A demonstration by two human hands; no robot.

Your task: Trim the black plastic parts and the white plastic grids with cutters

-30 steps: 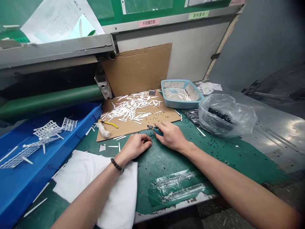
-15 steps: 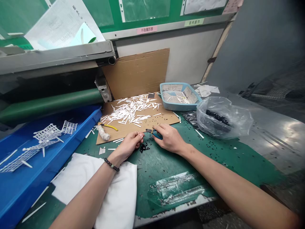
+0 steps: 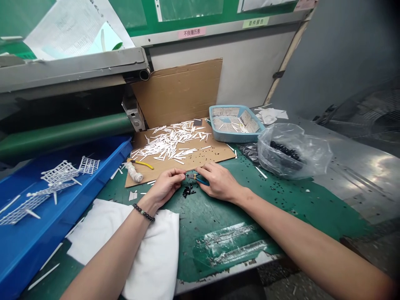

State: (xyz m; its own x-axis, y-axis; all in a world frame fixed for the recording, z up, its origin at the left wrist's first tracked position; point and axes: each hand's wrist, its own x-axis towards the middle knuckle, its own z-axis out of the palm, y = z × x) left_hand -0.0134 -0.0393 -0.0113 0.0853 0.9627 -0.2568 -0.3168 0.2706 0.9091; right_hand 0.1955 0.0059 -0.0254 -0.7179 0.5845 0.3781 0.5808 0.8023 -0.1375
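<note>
My right hand (image 3: 220, 182) is closed around the blue handles of small cutting pliers (image 3: 200, 178), whose jaws point left toward my other hand. My left hand (image 3: 167, 185) is pinched at the jaw tips; what sits between its thumb and forefinger is too small to make out. Just below the jaws, a little pile of shiny black pieces (image 3: 188, 191) lies on the green work surface (image 3: 215, 216). Beyond both hands, many thin white sticks (image 3: 170, 143) are heaped on a flat cardboard sheet (image 3: 215, 155).
Left stands a blue tray (image 3: 70, 212) with white plastic lattices (image 3: 59, 173). A white cloth (image 3: 156, 258) lies under my left forearm. Yellow-handled pliers (image 3: 143, 164) rest beside a white wrapped roll (image 3: 133, 173). Behind are a light-blue basket (image 3: 234, 136) and a plastic bag (image 3: 308, 156) of black pieces.
My left hand's fingers have straightened somewhat into a flatter pinch. The pliers and my right hand have shifted slightly left, bringing the jaws up to the left fingertips.
</note>
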